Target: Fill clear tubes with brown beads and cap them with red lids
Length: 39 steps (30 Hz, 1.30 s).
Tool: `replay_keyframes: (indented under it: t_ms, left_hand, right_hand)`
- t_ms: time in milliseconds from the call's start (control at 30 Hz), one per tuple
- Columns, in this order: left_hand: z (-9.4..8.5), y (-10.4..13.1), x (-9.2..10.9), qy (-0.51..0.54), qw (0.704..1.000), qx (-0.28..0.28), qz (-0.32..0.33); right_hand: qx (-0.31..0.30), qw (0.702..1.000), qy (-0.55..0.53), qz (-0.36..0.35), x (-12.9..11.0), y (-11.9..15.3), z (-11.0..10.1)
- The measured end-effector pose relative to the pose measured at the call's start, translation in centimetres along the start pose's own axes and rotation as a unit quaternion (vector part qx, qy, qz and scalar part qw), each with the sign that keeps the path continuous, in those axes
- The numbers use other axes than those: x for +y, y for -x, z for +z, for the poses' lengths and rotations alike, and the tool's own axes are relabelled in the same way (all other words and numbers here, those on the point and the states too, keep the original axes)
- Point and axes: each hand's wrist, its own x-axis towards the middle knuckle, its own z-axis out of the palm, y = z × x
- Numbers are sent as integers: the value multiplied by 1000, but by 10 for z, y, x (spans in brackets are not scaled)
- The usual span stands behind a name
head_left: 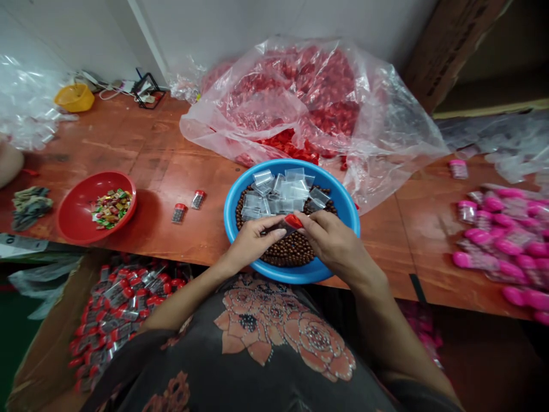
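Observation:
Both hands meet over a blue basin (229, 220) that holds brown beads (291, 252) and a heap of clear plastic containers (285, 191). Between the fingers of my left hand (253, 239) is a small container filled with something dark, tilted sideways. My right hand (332, 237) closes its fingers on the red cap (293, 221) at that container's end. Whether the cap is fully seated I cannot tell. Two filled containers with red caps, one jar (179, 213) and another jar (198, 199), are on the table left of the basin.
A clear plastic bag (373, 114) of red caps lies behind the basin. To the left is a red bowl (71, 212) of wrapped candies, with a cloth (31, 207) beside it. Pink-capped containers (510, 234) are piled at right. Below the table edge, a box holds red-capped jars (122, 309).

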Motion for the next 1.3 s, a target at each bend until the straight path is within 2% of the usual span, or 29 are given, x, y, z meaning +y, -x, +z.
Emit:
replay_keyframes:
  t_ms: [133,233,333,433,567,733,833,900,933,1000,1067,1133,1200,1300]
  left_hand:
    - [4,0,2,-28,999,23,13]
    - [8,1,2,-38,998,35,22]
    - [10,1,0,-31,999,22,19]
    - [15,-3,-3,31,999,31,-18]
    - [29,-10,-11,147,983,60,-90]
    - [45,-13,-18,233,963,67,-118]
    - [44,-13,-14,289,946,43,-139]
    - [38,-15,-9,314,938,18,-149]
    - [34,-15,-6,320,935,-1,-152]
    - [24,-16,-1,306,938,-47,-154]
    - [15,-17,3,253,952,-85,-148]
    - [8,-18,5,184,967,-108,-136]
    - [5,-20,5,134,978,-113,-110]
    - [9,-24,0,95,989,-96,-62]
  right_hand:
    - [19,994,96,-48,-4,-7,1]
    - [35,992,119,-16,-10,-11,9]
    - [60,990,130,-1,-11,-11,18]
    - [77,988,130,-17,-11,-10,22]
    - [76,989,121,-32,-15,-13,23]
    - [80,990,106,-51,-20,-14,23]
    - [31,999,29,-26,-17,-11,22]
    - [-25,996,-76,34,-12,-8,19]
    - [-49,986,-142,74,-8,-6,18]
    - [-74,946,-276,155,0,-1,16]
    - [-71,895,-386,210,6,3,14]
    - [-50,875,-424,230,8,6,13]
    - [-14,898,-380,220,4,6,11]
    - [34,951,-263,158,-8,6,10]
